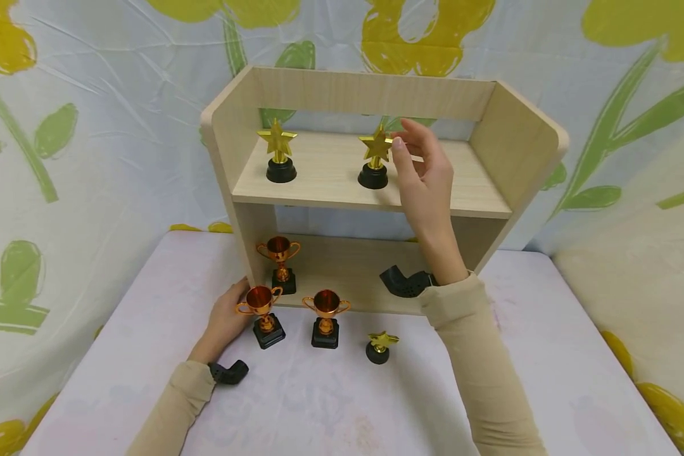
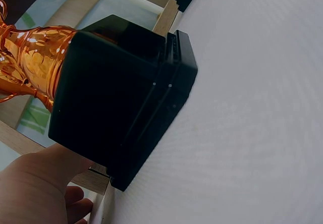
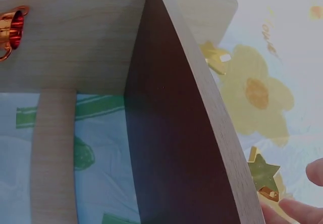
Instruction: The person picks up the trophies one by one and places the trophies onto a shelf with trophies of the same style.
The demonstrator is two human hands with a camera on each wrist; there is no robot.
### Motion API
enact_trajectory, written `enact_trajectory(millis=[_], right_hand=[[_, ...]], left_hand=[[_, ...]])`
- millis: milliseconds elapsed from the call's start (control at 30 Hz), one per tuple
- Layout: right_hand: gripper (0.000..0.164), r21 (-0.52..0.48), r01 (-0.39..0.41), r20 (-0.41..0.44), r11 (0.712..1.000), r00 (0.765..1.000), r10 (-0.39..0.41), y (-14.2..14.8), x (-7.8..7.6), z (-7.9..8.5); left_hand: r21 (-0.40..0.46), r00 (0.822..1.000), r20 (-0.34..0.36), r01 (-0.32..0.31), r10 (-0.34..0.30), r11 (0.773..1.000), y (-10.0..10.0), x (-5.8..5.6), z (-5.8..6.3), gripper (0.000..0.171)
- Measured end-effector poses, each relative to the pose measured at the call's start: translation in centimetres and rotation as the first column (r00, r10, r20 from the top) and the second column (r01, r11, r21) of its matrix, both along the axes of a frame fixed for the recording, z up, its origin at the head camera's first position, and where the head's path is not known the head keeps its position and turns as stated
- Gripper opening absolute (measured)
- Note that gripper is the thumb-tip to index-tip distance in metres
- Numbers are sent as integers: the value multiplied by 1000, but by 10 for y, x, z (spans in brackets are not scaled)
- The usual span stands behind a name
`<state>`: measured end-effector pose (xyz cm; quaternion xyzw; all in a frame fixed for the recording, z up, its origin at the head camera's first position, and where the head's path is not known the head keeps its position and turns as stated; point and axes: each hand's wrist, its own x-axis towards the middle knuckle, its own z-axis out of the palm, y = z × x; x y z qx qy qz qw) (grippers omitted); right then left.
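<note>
My right hand (image 1: 424, 168) is at the upper shelf, thumb and fingers apart beside the right point of a gold star trophy (image 1: 375, 149). In the right wrist view a gap shows between its fingertips (image 3: 303, 211) and that star (image 3: 265, 176). A second gold star trophy (image 1: 277, 145) stands left on the same shelf. My left hand (image 1: 230, 313) is low against the left side of the wooden shelf unit (image 1: 370, 204), partly hidden behind a bronze cup trophy (image 1: 261, 303). I cannot tell whether its fingers grip the side panel. The left wrist view shows the cup's black base (image 2: 111, 93) close up.
Another bronze cup trophy (image 1: 282, 259) stands on the lower shelf at the left. On the white tabletop (image 1: 319, 411) are a further bronze cup trophy (image 1: 326, 310) and a smaller gold star trophy (image 1: 379, 345). A flower-patterned cloth (image 1: 120, 126) hangs behind.
</note>
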<state>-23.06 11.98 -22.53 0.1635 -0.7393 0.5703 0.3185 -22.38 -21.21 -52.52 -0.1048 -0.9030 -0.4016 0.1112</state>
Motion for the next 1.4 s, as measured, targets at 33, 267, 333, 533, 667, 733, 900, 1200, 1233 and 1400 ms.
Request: enact_trajectory(millis=[33,267,333,533,667,733,900,1200,1233,1400], right_hand=[[37,-2,-2,-7,1000,1000,2,2,-3,-4],[40,-39,-32,-59,999,998,30,11,-5,-16],[40,-48,-43,-69,998,997,39,12,-2,-17],[40,-51,-54,-84,997,995,49,18,10,-20],[37,-87,-63,-75,994,996,56,22,19,-22],[35,-109,-68,-68,992,996,61,24,23,-23],[34,-117,-69,-94,991,994,58,27,32,-27],[32,-96,-76,-162,992,985,60,32,45,-39],[32,-94,-75,-166,993,984,59,33,46,-40],[32,-97,-64,-169,993,985,47,35,51,-44]], left_hand=[[3,1000,5,0,0,1000,0,-1,-1,57],[3,1000,13,0,0,1000,2,-1,0,59],[-3,1000,15,-1,1,1000,2,-1,0,59],[1,1000,9,1,-1,1000,2,-1,1,58],[-6,1000,-3,0,0,1000,2,-1,0,56],[-4,1000,-9,-3,3,1000,2,-1,0,55],[-1,1000,-4,-2,2,1000,1,-1,-1,55],[-3,1000,17,0,0,1000,0,-2,-2,59],[-7,1000,17,1,-1,1000,1,-2,-2,59],[-15,1000,-7,-10,10,1000,3,0,2,56]])
